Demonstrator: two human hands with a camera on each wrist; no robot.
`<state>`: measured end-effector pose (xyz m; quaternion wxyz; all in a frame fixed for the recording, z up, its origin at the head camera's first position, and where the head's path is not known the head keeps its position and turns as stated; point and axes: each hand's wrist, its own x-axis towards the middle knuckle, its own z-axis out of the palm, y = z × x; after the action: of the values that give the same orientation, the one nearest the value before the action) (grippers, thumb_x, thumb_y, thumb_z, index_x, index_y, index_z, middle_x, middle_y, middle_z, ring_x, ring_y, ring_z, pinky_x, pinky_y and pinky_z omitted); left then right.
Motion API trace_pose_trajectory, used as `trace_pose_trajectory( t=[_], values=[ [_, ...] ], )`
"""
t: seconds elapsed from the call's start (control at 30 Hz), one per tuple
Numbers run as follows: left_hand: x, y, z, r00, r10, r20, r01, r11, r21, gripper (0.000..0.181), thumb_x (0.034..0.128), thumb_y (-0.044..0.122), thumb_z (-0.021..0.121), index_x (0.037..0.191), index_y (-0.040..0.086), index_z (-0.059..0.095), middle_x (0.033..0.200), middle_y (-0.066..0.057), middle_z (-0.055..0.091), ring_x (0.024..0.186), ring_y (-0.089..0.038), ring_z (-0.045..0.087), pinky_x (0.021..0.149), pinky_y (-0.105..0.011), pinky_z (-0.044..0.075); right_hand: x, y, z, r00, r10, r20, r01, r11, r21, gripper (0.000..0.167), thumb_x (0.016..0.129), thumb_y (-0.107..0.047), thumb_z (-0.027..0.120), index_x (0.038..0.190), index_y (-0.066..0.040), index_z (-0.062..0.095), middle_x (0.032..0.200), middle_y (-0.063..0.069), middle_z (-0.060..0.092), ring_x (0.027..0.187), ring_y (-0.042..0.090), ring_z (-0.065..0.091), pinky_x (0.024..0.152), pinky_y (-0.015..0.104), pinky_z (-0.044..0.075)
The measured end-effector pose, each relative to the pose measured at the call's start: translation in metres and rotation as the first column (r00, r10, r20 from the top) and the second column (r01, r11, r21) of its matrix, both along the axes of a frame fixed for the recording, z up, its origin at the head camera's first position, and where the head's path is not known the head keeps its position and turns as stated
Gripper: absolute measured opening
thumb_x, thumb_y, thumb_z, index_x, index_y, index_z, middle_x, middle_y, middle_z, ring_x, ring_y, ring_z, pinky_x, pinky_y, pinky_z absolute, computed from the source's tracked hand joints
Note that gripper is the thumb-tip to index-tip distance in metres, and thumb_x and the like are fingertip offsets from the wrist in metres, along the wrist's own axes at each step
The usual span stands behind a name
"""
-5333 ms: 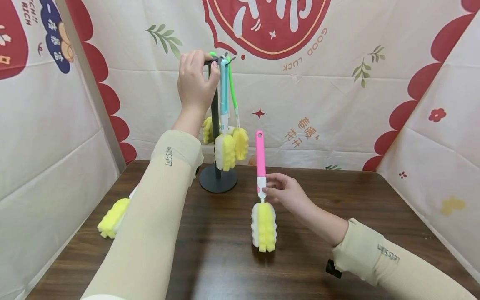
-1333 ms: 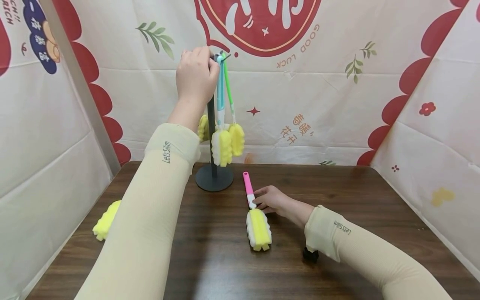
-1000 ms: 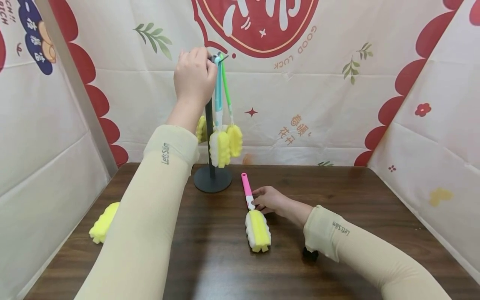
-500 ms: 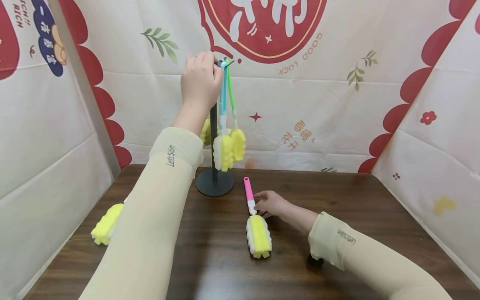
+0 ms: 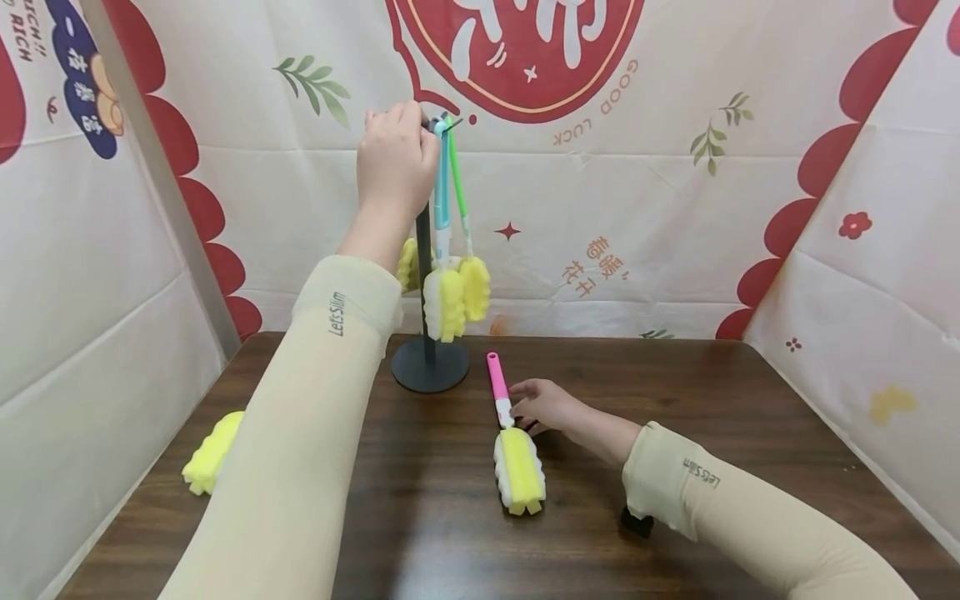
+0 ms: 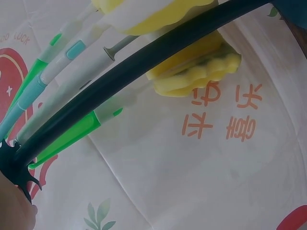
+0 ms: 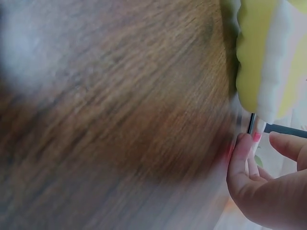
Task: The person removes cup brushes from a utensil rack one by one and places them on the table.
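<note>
My left hand (image 5: 396, 158) grips the top of a black stand (image 5: 423, 250), whose hooks show beside my thumb. From it hang a blue-handled bottle brush (image 5: 442, 192) and a green-handled brush (image 5: 459, 179), sponge heads down. A second green handle (image 6: 72, 136) and a pale handle (image 6: 62, 103) appear around the post in the left wrist view. A pink-handled bottle brush (image 5: 517, 471) lies on the table, handle pointing away. My right hand (image 5: 551, 408) is at its white collar, fingers loosely bent along the right side; a gap shows beside the thumb (image 7: 285, 143).
Another yellow sponge brush (image 5: 213, 450) lies at the table's left, partly hidden by my left sleeve (image 5: 300, 433). The stand's round base (image 5: 430, 367) sits near the back of the brown table (image 5: 675, 492). Printed cloth walls (image 5: 637, 250) enclose the back and sides.
Over five seconds ago my right hand held the pink brush upright; it has since come down flat on the table. In the last second both hands stay nearly still, and the view shifts slightly.
</note>
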<state>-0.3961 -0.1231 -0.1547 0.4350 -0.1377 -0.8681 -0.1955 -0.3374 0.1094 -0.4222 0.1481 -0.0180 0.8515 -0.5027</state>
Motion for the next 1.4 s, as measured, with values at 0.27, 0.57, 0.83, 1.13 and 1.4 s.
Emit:
trace_pose_trajectory(
  t=[0.27,0.57,0.83,1.13,1.4],
  values=[
    [0.000,-0.004,-0.002,1.000,-0.020,0.002,0.020,0.999,0.039,0.032,0.0997,0.025,0.034,0.107,0.004,0.057,0.105,-0.009,0.060,0.105,-0.022,0.056,0.114,-0.030,0.011,0.001,0.004,0.006,0.995,-0.019,-0.093,0.020,1.000,0.009,0.037,0.094,-0.008,0.058,0.130,0.003,0.056,0.109,0.015,0.064,0.082,0.024,0.063,0.068,0.036,0.054],
    [-0.002,-0.004,-0.002,0.998,-0.066,-0.014,0.067,0.995,0.068,0.032,0.0990,0.024,0.033,0.108,0.005,0.058,0.105,-0.007,0.060,0.105,-0.020,0.054,0.113,-0.026,0.010,0.006,0.001,0.035,0.956,-0.004,-0.295,0.003,1.000,-0.005,0.036,0.095,-0.013,0.058,0.128,-0.001,0.058,0.118,0.017,0.062,0.102,0.035,0.062,0.084,0.048,0.051],
    [-0.004,-0.004,-0.002,0.997,-0.075,-0.012,0.076,0.994,0.074,0.033,0.0996,0.025,0.033,0.109,0.006,0.058,0.107,-0.006,0.060,0.107,-0.019,0.054,0.113,-0.025,0.009,0.008,-0.008,0.078,0.881,0.047,-0.470,-0.034,0.999,0.038,0.038,0.096,-0.025,0.061,0.129,-0.007,0.060,0.117,0.011,0.063,0.110,0.027,0.057,0.090,0.044,0.047],
    [-0.004,-0.006,-0.005,0.997,-0.080,-0.019,0.081,0.994,0.073,0.034,0.1000,0.026,0.033,0.110,0.006,0.059,0.109,-0.006,0.062,0.107,-0.019,0.055,0.113,-0.023,0.009,0.004,-0.033,0.104,0.843,0.069,-0.534,-0.063,0.998,0.029,0.039,0.095,-0.025,0.062,0.131,-0.009,0.060,0.114,0.010,0.063,0.102,0.026,0.059,0.082,0.041,0.050],
    [-0.003,-0.008,-0.005,0.995,-0.084,-0.056,0.088,0.994,0.063,0.037,0.1012,0.027,0.034,0.111,0.006,0.062,0.110,-0.007,0.065,0.106,-0.019,0.056,0.112,-0.022,0.011,0.000,-0.050,0.120,0.852,0.070,-0.519,-0.091,0.996,-0.014,0.039,0.096,-0.024,0.061,0.131,-0.008,0.058,0.114,0.010,0.062,0.099,0.026,0.059,0.081,0.042,0.052]
  ],
)
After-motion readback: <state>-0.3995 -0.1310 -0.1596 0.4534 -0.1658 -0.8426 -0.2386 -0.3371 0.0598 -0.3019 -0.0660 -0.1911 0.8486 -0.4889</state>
